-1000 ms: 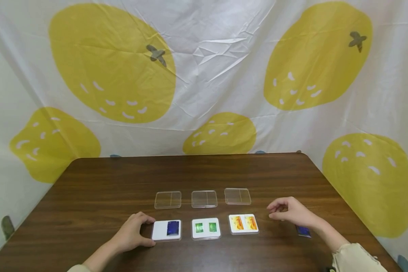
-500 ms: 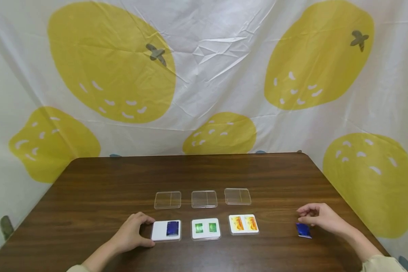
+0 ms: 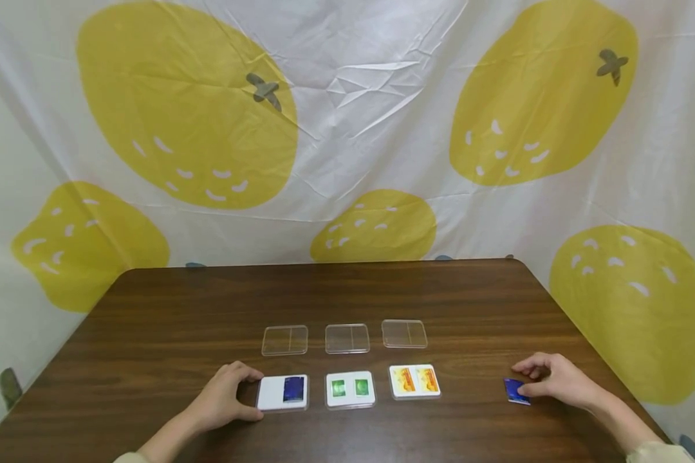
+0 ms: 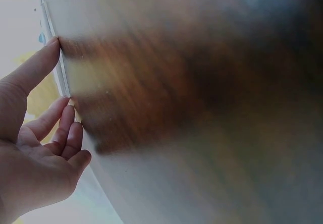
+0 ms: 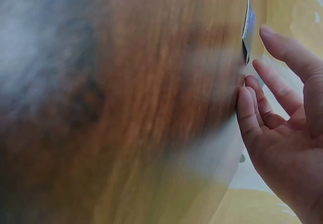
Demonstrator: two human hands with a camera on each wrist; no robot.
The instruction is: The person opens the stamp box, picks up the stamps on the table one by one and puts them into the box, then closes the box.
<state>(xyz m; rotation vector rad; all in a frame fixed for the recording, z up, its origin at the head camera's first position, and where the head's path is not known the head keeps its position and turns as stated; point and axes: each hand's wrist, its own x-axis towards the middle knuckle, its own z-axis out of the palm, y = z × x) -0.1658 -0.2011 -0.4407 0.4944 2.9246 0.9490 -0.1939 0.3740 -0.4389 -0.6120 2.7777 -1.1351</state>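
My left hand (image 3: 224, 397) holds the left end of a flat white case (image 3: 270, 393) between thumb and forefinger, and the left wrist view shows both fingertips at the edge of the case (image 4: 56, 57). A dark blue packet (image 3: 293, 389) lies in its right half; the left half is bare white. On the right, my right hand (image 3: 558, 382) hovers by another blue packet (image 3: 515, 390) lying on the table. In the right wrist view, thumb and forefinger are spread just off that packet (image 5: 248, 32).
To the right stand a white case with two green packets (image 3: 350, 400) and one with two orange packets (image 3: 415, 393). Behind lie three clear divided lids (image 3: 285, 341) in a row on the brown table (image 3: 208, 302). A lemon-print cloth (image 3: 347, 128) hangs behind the table.
My right hand has moved right and toward me, from beside the orange case to the loose blue packet. The left hand stays at its case.
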